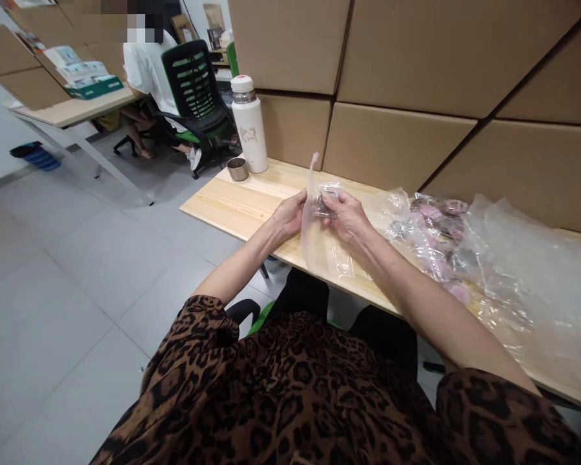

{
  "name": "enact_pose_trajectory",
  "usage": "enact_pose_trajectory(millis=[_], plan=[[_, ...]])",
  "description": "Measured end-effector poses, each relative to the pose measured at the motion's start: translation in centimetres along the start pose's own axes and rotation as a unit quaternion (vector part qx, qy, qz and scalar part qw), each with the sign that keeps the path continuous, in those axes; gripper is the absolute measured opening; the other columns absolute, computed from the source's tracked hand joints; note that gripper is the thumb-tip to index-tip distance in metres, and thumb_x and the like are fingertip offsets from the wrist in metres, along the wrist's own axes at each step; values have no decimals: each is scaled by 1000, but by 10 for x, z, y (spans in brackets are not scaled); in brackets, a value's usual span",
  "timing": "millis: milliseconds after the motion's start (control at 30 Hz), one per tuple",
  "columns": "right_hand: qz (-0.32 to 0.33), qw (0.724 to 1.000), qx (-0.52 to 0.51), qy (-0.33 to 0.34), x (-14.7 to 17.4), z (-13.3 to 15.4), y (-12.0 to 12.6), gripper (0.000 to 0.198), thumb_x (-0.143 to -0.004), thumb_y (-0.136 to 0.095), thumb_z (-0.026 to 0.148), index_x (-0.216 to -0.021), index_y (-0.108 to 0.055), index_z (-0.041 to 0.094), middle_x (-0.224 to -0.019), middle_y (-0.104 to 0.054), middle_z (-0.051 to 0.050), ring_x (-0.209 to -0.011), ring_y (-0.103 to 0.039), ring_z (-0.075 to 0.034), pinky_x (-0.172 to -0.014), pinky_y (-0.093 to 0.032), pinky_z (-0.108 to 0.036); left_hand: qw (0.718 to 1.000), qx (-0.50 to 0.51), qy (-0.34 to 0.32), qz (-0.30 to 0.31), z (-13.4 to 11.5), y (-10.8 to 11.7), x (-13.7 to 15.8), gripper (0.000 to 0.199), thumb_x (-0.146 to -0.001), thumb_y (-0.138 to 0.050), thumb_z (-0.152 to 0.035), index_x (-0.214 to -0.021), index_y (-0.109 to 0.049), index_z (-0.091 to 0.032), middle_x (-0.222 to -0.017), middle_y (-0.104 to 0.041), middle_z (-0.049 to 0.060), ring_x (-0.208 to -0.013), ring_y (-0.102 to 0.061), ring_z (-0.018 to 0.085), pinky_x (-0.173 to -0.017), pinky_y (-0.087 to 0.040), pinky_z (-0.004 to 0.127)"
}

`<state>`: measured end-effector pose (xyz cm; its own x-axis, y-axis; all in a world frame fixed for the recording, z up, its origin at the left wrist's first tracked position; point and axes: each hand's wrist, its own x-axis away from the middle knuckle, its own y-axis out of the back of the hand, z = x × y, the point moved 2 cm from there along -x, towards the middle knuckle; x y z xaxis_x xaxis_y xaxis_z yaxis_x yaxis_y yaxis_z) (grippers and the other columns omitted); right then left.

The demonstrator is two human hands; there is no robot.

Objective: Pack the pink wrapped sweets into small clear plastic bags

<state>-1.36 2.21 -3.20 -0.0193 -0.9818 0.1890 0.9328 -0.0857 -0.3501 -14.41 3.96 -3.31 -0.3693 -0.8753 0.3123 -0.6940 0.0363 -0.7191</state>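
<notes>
Between both hands [319, 216], clear plastic bag [319, 248] hangs pinched.

Both hands met over the wooden table [242, 203]: the left hand [290, 216] pinched one edge of a clear plastic bag [319, 248], and the right hand [346, 213] gripped a small dark item [325, 205] at its mouth. A heap of plastic packets [465, 252] lay right, a white flask [248, 126] and a metal cup [237, 169] behind.

Glossy clear plastic bag [319, 242] over a smooth pale wooden table [242, 200]; matt cardboard boxes [397, 145] behind.
</notes>
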Motion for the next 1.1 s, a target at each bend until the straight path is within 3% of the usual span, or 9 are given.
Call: enact_pose_trajectory(millis=[100,167,300,433,567,700,900,1100], plan=[[-18,999,4,26,-1,0,3,31,-86,-95,29,-95,-67,20,-80,-69,4,-60,-63,-9,-40,-42,-17,999,-38,34,17,12,-13,-15,29,-114,-48,-27,-104,-73,-15,-73,-70,4,-59,-63,16,-53,-48,27],[-30,998,24,39,-1,-2,6,36,-86,-96,37,-92,-65,20,-78,-67,4,-59,-62,-9,-42,-45,-18,999,-33,29,21,19,-16,-19,32,-115,-51,-37,-102,-72,-16,-73,-68,4,-59,-60,16,-51,-43,27],[-4,997,60,39,4,-7,13,37,-96,-85,48,-90,-59,22,-82,-66,3,-65,-63,-10,-57,-57,-21,999,-10,8,46,30,-9,-14,49,-118,-45,-54,-100,-73,-17,-79,-69,6,-66,-61,15,-59,-46,27],[58,993,90,48,12,-11,12,27,-95,-79,39,-98,-57,24,-94,-70,1,-82,-70,-14,-71,-62,-26,999,-5,-32,43,30,-4,-1,60,-119,-35,-58,-100,-74,-17,-84,-73,8,-81,-69,18,-74,-55,29],[80,988,95,93,17,-13,9,44,-84,-86,41,-108,-52,27,-94,-71,2,-86,-71,-17,-72,-61,-29,999,-9,-38,5,27,-3,10,62,-117,-35,-63,-104,-74,-17,-90,-76,12,-91,-75,24,-76,-58,32],[103,978,139,119,20,-16,8,45,-86,-84,53,-104,-50,28,-86,-68,3,-77,-68,-16,-66,-57,-30,998,-7,-64,6,29,2,15,65,-116,-32,-67,-104,-73,-17,-88,-75,11,-88,-76,23,-71,-58,31],[39,961,195,190,30,-25,4,44,-93,-78,61,-106,-53,28,-93,-72,1,-83,-70,-16,-76,-58,-32,984,-36,-171,-22,38,12,12,58,-116,-44,-66,-106,-74,-19,-92,-79,8,-98,-80,23,-93,-63,35],[-10,962,168,214,32,-21,2,61,-89,-75,82,-105,-50,29,-91,-71,1,-80,-70,-17,-72,-57,-31,974,-60,-221,-2,39,-5,25,56,-121,-35,-56,-105,-74,-19,-92,-80,7,-107,-80,20,-99,-60,32]])
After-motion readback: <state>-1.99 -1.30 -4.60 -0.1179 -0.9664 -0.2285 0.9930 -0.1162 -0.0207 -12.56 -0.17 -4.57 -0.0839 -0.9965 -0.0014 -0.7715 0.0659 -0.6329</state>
